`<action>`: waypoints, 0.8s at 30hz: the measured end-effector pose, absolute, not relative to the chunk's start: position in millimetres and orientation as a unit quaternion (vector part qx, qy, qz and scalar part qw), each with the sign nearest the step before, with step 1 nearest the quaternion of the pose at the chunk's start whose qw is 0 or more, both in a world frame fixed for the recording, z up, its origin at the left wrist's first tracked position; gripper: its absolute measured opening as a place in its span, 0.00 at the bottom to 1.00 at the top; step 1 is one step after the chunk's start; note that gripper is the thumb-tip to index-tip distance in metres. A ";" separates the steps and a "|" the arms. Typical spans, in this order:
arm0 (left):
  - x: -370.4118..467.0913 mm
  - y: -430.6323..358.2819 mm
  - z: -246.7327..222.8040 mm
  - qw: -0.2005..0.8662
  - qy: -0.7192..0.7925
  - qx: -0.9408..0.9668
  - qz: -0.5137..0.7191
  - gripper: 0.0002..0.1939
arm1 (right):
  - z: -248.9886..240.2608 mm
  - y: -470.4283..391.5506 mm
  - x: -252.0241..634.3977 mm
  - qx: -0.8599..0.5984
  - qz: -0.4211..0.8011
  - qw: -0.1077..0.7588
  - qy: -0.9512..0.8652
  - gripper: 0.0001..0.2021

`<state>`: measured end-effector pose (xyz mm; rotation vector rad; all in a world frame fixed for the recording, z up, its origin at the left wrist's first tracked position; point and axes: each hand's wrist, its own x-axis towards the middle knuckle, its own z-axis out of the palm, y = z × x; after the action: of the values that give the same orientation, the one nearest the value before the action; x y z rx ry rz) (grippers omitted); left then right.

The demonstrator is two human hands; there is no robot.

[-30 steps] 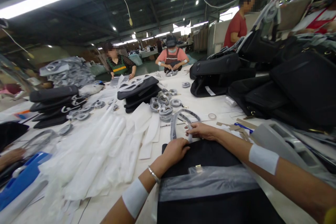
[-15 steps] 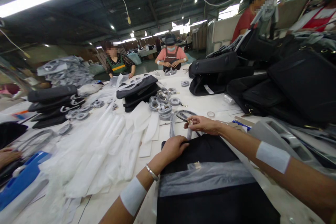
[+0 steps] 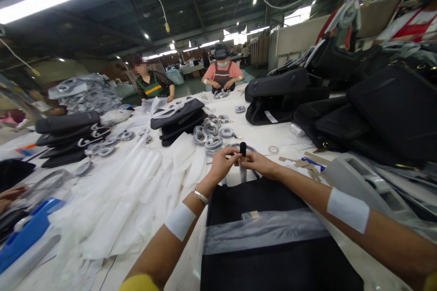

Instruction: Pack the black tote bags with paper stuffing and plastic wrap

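Note:
A black bag (image 3: 266,254) lies in front of me, with a strip of clear plastic wrap (image 3: 266,231) across it. Beyond its far edge, my left hand (image 3: 223,162) and my right hand (image 3: 260,163) meet, fingertips pinched together at the handle (image 3: 243,173), which is wrapped in plastic. A small black piece (image 3: 242,149) stands upright between the fingertips. Which hand bears it is hard to tell, as the fingers overlap there.
Coiled, wrapped straps (image 3: 212,134) lie past my hands. White foam sheets (image 3: 136,191) spread at the left, beside a blue tool (image 3: 30,232). Black bags are stacked at left, centre (image 3: 179,120) and right (image 3: 385,109). Two people work across the table; another person's hand (image 3: 12,195) shows at far left.
My left hand has moved up and away from the bag's edge to meet my right hand. The black piece now shows upright between them. The red-clothed person at the right has moved further right.

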<state>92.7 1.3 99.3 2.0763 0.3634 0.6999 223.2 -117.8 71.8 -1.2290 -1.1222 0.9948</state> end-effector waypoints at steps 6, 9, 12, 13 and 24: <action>91.0 -4.9 108.2 0.432 0.151 0.834 0.310 0.05 | 76.0 -120.1 221.9 -0.592 0.297 0.559 -0.499 0.24; 88.7 -8.1 104.1 0.460 0.156 0.815 0.316 0.04 | 66.4 -122.4 222.7 -0.643 0.297 0.470 -0.527 0.23; 86.9 -8.8 98.7 0.475 0.170 0.800 0.324 0.05 | 50.3 -125.6 223.3 -0.674 0.315 0.382 -0.548 0.21; 86.4 -8.7 96.9 0.480 0.175 0.795 0.325 0.06 | 45.4 -126.8 223.5 -0.679 0.320 0.361 -0.552 0.20; 49.1 -34.8 95.8 0.557 0.163 0.776 0.248 0.10 | 47.7 -139.8 223.6 -0.683 0.315 0.234 -0.616 0.09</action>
<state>49.1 -34.8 95.8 1.8300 0.3837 0.5852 223.6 -139.8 47.7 -1.8739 -1.6912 0.8651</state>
